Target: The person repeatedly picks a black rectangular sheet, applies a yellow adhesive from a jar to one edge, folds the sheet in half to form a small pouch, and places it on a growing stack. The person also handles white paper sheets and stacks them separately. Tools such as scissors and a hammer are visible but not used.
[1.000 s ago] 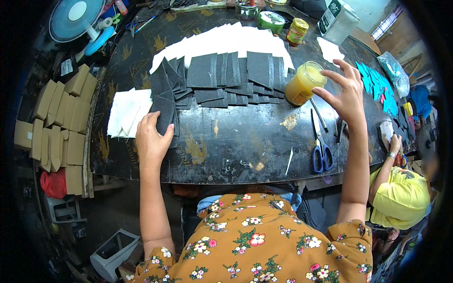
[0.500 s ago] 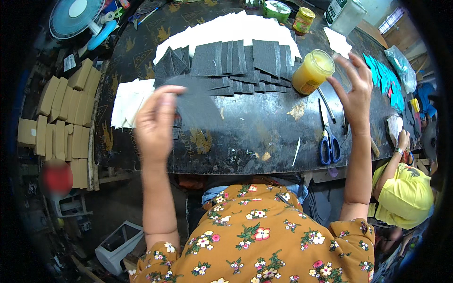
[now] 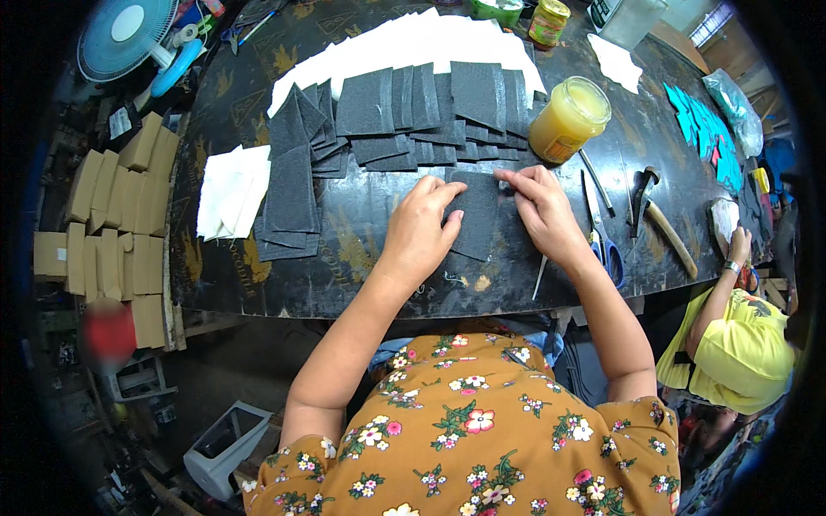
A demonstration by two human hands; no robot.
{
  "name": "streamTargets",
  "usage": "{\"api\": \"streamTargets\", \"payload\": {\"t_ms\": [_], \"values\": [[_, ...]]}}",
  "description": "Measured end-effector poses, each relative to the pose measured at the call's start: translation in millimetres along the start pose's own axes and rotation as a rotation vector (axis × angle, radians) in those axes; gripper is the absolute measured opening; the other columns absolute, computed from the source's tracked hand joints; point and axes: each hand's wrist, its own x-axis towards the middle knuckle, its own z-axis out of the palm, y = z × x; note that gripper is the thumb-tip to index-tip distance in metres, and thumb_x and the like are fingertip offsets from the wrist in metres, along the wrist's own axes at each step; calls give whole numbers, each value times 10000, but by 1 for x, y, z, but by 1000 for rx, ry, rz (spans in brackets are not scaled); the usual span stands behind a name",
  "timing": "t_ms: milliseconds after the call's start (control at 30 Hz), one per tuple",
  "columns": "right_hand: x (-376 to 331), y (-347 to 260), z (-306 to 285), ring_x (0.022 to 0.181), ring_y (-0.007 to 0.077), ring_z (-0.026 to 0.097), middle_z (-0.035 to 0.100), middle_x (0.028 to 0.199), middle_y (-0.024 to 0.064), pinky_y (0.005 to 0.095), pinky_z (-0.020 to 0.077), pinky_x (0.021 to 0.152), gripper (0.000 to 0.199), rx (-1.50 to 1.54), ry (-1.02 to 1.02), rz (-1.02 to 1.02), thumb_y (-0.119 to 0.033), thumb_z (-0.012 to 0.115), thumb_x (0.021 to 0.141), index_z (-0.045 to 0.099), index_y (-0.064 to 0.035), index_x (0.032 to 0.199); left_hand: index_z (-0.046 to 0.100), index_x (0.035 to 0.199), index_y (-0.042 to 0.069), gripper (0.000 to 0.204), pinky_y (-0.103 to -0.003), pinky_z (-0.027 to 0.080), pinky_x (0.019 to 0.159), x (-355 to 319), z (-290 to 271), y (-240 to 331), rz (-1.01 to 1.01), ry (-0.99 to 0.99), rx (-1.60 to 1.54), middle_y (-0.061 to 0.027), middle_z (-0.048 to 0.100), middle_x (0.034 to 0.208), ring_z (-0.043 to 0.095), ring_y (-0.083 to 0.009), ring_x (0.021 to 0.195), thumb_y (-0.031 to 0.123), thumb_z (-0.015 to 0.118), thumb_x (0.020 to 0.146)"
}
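Observation:
A dark grey, felt-like rectangular piece (image 3: pixel 473 219) is between my hands, low over the near middle of the black table. My left hand (image 3: pixel 417 225) grips its left edge, with thumb and index finger at that side. At the piece's upper right corner, the fingertips of my right hand (image 3: pixel 548 217) are pinched together. Just behind them, more dark grey pieces (image 3: pixel 370 101) lie in overlapping rows on white sheets (image 3: pixel 404 43). A glass jar of yellow paste (image 3: pixel 568 120) stands open beyond my right hand. Blue-handled scissors (image 3: pixel 609 258) lie partly hidden by my right forearm.
A hammer (image 3: pixel 667 228) and a thin rod (image 3: pixel 598 182) lie to the right. Folded white cloth (image 3: pixel 231 193) and stacked grey pieces (image 3: pixel 288 202) are at left. Teal cut pieces (image 3: pixel 705 138) lie far right, near a person in yellow (image 3: pixel 740 344). Brown blocks (image 3: pixel 107 202) are piled left.
My left hand has moved right with the grey piece to the table's middle. My right hand has come down and left from beside the jar, its fingers closing at the piece's corner.

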Motion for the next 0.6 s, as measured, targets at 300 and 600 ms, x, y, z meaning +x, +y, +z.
{"api": "streamTargets", "payload": {"t_ms": [300,600], "values": [[-58,-28,5,1002,266,629,662,1042,50,426,450,880,468,-266,-51,-314,-10,730,819,820,-161,1253,746,1252,28,333,-483,565,885,0,2,-6,6,17,-48,-166,662,1079,694,-386,984,69,769,922],[-71,-28,0,1073,301,632,641,1178,128,399,517,974,464,116,57,-61,111,663,842,779,-76,1251,765,1265,40,350,-340,595,835,43,-24,7,154,241,-205,-115,727,1197,728,-250,1015,-8,745,919]]}}
